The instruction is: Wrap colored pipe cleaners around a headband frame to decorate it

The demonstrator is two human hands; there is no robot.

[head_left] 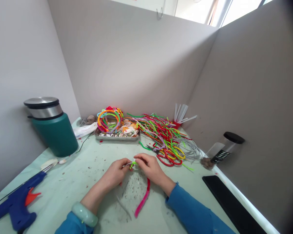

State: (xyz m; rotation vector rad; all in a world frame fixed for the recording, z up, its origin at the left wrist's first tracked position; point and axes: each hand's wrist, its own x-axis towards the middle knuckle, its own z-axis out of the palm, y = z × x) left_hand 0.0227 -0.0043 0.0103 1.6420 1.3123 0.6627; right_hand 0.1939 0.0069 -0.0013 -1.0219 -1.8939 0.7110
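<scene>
My left hand (117, 171) and my right hand (149, 166) meet above the middle of the table, with fingers closed in a pinch. Between the fingertips is a short bright green pipe cleaner (133, 163), apparently twisted around a thin greyish strand on the left. A red-and-pink pipe cleaner (143, 202) extends from beneath my right hand toward me; whether it joins the green piece is hidden. A grey strand (124, 208) lies on the table near my left forearm. Part of what the fingers hold is covered by them.
A blue glue gun (23, 198) and teal tumbler (54, 133) stand left. Behind are a metal tray (117, 139) of shells with colourful rings (110, 119), a pipe cleaner heap (158, 128), red-handled scissors (169, 160) and white sticks (181, 112). Right: a black-lidded jar (223, 151), a black slab (230, 201).
</scene>
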